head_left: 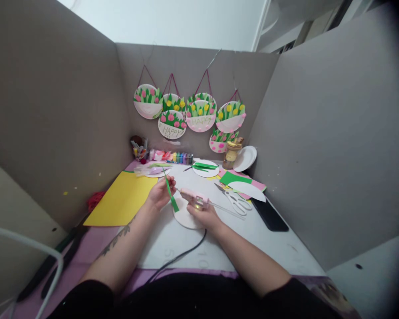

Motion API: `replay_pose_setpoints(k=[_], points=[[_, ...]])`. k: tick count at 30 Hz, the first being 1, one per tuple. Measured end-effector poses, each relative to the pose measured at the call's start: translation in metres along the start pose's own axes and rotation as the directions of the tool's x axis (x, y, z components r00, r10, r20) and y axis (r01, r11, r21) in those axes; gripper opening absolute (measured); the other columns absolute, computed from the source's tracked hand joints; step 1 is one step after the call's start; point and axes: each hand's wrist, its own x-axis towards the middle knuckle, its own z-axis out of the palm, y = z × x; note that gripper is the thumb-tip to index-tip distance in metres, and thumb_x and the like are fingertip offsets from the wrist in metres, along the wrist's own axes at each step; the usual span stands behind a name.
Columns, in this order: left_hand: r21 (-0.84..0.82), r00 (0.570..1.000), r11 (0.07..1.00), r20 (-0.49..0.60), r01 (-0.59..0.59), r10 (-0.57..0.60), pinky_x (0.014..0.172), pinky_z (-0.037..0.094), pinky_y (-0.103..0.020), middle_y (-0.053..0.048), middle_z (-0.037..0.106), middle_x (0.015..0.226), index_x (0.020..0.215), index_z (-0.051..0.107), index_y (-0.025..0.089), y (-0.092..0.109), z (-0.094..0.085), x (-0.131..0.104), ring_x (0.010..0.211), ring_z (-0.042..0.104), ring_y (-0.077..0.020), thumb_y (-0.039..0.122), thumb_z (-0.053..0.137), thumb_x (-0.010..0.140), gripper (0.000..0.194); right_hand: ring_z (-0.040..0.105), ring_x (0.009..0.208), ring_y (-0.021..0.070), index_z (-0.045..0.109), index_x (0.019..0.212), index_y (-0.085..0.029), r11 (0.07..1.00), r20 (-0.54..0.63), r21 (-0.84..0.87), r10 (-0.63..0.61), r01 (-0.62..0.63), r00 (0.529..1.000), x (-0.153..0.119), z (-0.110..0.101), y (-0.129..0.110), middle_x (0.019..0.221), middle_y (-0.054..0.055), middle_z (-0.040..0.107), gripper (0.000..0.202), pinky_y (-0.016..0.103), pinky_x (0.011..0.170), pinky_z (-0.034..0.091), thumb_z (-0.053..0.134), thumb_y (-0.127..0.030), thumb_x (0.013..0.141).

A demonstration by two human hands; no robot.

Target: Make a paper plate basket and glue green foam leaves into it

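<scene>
My left hand (160,194) is closed on a narrow green paper strip (171,197), which stands tilted with its wider end low. In my right hand (204,217) is a pink hot glue gun (194,198), its nozzle pointing left at the strip. A clear glue stick (229,210) sticks out of the gun's back, and a black cord (182,254) runs down toward me. Beneath both hands lies a white paper plate (186,218), partly covered by the gun and my right hand. Whether the nozzle touches the strip I cannot tell.
White-handled scissors (237,201) and a black phone (271,215) lie on the right. Yellow paper (123,199) covers the left side. Another plate (205,168) holds green strips behind. Paint pots (173,157) line the back, under hanging plate crafts (201,115). Grey partitions (326,124) enclose the table.
</scene>
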Motion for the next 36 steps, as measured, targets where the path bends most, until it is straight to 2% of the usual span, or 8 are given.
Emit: replay_pose_setpoints(k=[3, 5, 7, 11, 15, 19, 28, 36], points=[[0.201, 0.999, 0.979, -0.031, 0.022, -0.016, 0.057, 0.040, -0.021, 0.000, 0.058, 0.074, 0.072, 0.061, 0.015, -0.001, 0.001, -0.001, 0.064, 0.053, -0.0086, 0.020, 0.073, 0.067, 0.014, 0.053, 0.055, 0.0129, 0.064, 0.074, -0.018, 0.992, -0.187, 0.095, 0.097, -0.080, 0.978, 0.011, -0.012, -0.001, 0.061, -0.001, 0.060, 0.023, 0.024, 0.050, 0.041, 0.068, -0.039, 0.065], [0.364, 0.997, 0.929, -0.061, 0.061, -0.041, 0.055, 0.037, -0.020, 0.000, 0.056, 0.070, 0.070, 0.062, 0.014, -0.002, 0.001, -0.002, 0.062, 0.050, -0.0086, 0.023, 0.073, 0.065, 0.015, 0.054, 0.059, 0.0123, 0.062, 0.079, -0.018, 0.980, -0.345, 0.194, 0.106, -0.040, 0.933, 0.022, -0.026, 0.001, 0.068, 0.000, 0.062, 0.026, 0.022, 0.051, 0.041, 0.068, -0.038, 0.063], [0.493, 0.990, 0.861, -0.121, 0.125, -0.075, 0.053, 0.035, -0.020, 0.000, 0.054, 0.066, 0.066, 0.062, 0.014, -0.003, 0.001, -0.002, 0.060, 0.047, -0.0089, 0.025, 0.073, 0.064, 0.017, 0.053, 0.057, 0.0108, 0.061, 0.082, -0.017, 0.965, -0.415, 0.256, 0.168, -0.063, 0.894, 0.034, -0.042, 0.007, 0.069, -0.002, 0.061, 0.029, 0.021, 0.050, 0.040, 0.070, -0.033, 0.059], [0.561, 0.958, 0.794, -0.272, 0.235, -0.091, 0.055, 0.035, -0.023, -0.001, 0.055, 0.068, 0.066, 0.060, 0.015, -0.004, 0.000, -0.003, 0.061, 0.048, -0.0113, 0.026, 0.072, 0.060, 0.018, 0.047, 0.046, 0.0082, 0.057, 0.070, -0.016, 0.918, -0.306, 0.283, 0.361, -0.278, 0.881, 0.052, -0.065, 0.027, 0.055, -0.005, 0.053, 0.026, 0.019, 0.040, 0.033, 0.070, -0.016, 0.047], [0.514, 0.912, 0.780, -0.370, 0.357, -0.174, 0.057, 0.037, -0.026, 0.000, 0.056, 0.068, 0.070, 0.058, 0.017, -0.004, 0.000, -0.001, 0.061, 0.050, -0.0130, 0.024, 0.070, 0.059, 0.018, 0.047, 0.040, 0.0079, 0.054, 0.072, -0.017, 0.905, -0.283, 0.222, 0.416, -0.363, 0.864, 0.058, -0.069, 0.040, 0.053, -0.007, 0.051, 0.029, 0.019, 0.036, 0.034, 0.066, -0.011, 0.047], [0.456, 0.875, 0.782, -0.428, 0.426, -0.228, 0.057, 0.036, -0.027, 0.002, 0.056, 0.067, 0.073, 0.057, 0.018, -0.004, -0.002, 0.000, 0.058, 0.050, -0.0125, 0.022, 0.067, 0.064, 0.014, 0.050, 0.041, 0.0081, 0.053, 0.073, -0.017, 0.907, -0.279, 0.219, 0.411, -0.359, 0.868, 0.059, -0.067, 0.045, 0.053, -0.008, 0.052, 0.032, 0.019, 0.036, 0.037, 0.066, -0.009, 0.045], [0.351, 0.906, 0.850, -0.308, 0.393, -0.291, 0.054, 0.035, -0.026, 0.001, 0.057, 0.060, 0.072, 0.057, 0.016, -0.003, -0.015, 0.005, 0.051, 0.052, -0.0131, 0.019, 0.070, 0.064, 0.016, 0.054, 0.050, 0.0115, 0.049, 0.060, -0.017, 0.889, -0.276, 0.358, 0.393, -0.285, 0.877, 0.059, -0.061, 0.048, 0.054, -0.005, 0.055, 0.031, 0.020, 0.041, 0.042, 0.067, -0.005, 0.039], [0.369, 0.881, 0.832, -0.391, 0.415, -0.266, 0.056, 0.036, -0.026, 0.003, 0.057, 0.061, 0.071, 0.057, 0.017, 0.000, -0.010, 0.003, 0.052, 0.051, -0.0120, 0.017, 0.069, 0.061, 0.016, 0.061, 0.058, 0.0146, 0.054, 0.065, -0.016, 0.847, -0.175, 0.426, 0.423, -0.319, 0.889, 0.057, -0.065, 0.041, 0.060, 0.000, 0.061, 0.027, 0.024, 0.052, 0.050, 0.070, -0.007, 0.045]])
